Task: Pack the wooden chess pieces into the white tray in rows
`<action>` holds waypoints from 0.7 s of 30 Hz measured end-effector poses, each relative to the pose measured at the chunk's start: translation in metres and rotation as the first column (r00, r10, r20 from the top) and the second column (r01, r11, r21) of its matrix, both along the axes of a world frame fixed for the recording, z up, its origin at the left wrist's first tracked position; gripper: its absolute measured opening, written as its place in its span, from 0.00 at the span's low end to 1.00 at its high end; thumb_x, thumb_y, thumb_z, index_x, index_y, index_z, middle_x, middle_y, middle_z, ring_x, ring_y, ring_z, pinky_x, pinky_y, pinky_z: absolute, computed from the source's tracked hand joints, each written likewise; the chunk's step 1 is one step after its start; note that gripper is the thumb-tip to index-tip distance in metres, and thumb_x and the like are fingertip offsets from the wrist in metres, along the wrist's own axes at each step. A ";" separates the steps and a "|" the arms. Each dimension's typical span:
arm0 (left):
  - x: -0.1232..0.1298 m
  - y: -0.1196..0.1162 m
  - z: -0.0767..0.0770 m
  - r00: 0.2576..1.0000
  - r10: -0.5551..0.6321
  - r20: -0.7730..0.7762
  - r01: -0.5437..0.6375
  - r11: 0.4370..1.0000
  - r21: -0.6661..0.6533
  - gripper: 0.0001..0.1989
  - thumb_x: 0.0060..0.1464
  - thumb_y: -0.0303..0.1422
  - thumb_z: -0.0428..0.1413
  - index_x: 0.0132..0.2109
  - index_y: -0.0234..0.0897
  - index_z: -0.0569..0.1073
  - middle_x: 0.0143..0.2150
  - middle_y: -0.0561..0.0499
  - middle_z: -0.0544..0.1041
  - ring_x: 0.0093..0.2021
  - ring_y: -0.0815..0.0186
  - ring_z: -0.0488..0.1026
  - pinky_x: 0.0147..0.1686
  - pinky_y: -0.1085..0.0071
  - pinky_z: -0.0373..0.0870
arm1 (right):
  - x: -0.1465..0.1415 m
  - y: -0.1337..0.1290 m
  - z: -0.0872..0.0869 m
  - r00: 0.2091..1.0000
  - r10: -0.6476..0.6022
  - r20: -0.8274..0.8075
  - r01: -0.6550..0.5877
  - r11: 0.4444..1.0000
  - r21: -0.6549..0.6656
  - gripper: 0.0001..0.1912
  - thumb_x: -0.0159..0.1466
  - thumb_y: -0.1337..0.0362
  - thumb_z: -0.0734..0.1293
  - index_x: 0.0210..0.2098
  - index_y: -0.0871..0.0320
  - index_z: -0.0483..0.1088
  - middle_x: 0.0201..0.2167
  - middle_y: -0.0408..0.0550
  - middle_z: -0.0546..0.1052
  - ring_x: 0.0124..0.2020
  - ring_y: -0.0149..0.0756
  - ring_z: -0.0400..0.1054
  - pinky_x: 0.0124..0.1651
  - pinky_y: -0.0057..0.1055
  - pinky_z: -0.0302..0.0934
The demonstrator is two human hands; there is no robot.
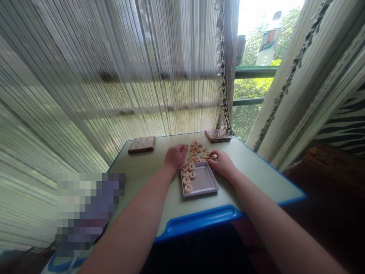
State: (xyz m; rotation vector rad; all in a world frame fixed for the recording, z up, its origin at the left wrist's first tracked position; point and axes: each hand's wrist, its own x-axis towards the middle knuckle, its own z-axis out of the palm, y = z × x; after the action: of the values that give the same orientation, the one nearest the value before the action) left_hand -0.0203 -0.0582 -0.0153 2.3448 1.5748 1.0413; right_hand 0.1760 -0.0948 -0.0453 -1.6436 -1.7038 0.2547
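Observation:
A shallow pale square box (214, 183) lies before me on the table. Along its left side sit several round wooden Chinese chess pieces (186, 180) with dark characters facing up. Just beyond the box is a loose heap of Chinese chess pieces (195, 146), several marked in red. At the box's far left corner, my left hand (174, 156) has its fingers curled closed; what they hold, if anything, is hidden. My right hand (221, 163) is at the far right corner, its thumb and fingers closed on a Chinese chess piece (210, 157) at the heap's edge.
A brown wooden case (142, 144) lies at the table's far left, and a similar case (218, 135) at the far right. The table (262, 179) has a blue rim with a groove in front. String curtains (128, 68) hang behind; a bottle (268, 42) and a can (241, 49) stand by the window.

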 end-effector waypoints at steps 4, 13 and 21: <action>0.001 0.000 0.000 1.000 0.005 -0.007 -0.005 1.000 -0.014 0.20 0.57 0.42 0.42 0.35 0.37 0.76 0.32 0.47 0.77 0.36 0.65 0.72 0.35 0.73 0.63 | -0.002 -0.010 0.007 0.996 0.022 -0.084 -0.021 1.000 0.013 0.07 0.53 0.61 0.64 0.27 0.57 0.70 0.25 0.44 0.74 0.28 0.33 0.66 0.33 0.27 0.58; -0.008 0.008 -0.004 0.998 0.061 0.004 -0.061 0.998 -0.010 0.22 0.57 0.43 0.41 0.33 0.37 0.75 0.31 0.48 0.78 0.34 0.66 0.73 0.35 0.73 0.64 | -0.012 -0.038 0.015 0.951 0.307 -0.026 -0.306 0.951 0.046 0.08 0.53 0.60 0.66 0.31 0.55 0.74 0.28 0.45 0.74 0.35 0.35 0.64 0.39 0.30 0.58; -0.007 0.009 -0.005 0.999 0.034 -0.017 -0.034 0.999 0.010 0.22 0.58 0.42 0.40 0.33 0.38 0.75 0.32 0.49 0.78 0.35 0.66 0.73 0.36 0.73 0.64 | -0.013 -0.039 0.014 0.928 0.346 0.139 -0.348 0.937 -0.007 0.09 0.54 0.59 0.65 0.30 0.53 0.75 0.28 0.45 0.76 0.39 0.40 0.61 0.44 0.34 0.56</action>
State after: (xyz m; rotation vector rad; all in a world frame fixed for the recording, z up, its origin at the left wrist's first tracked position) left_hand -0.0274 -0.0488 -0.0208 2.3475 1.6251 1.0404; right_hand 0.1628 -0.1335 -0.0312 -1.3637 -2.0961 0.2987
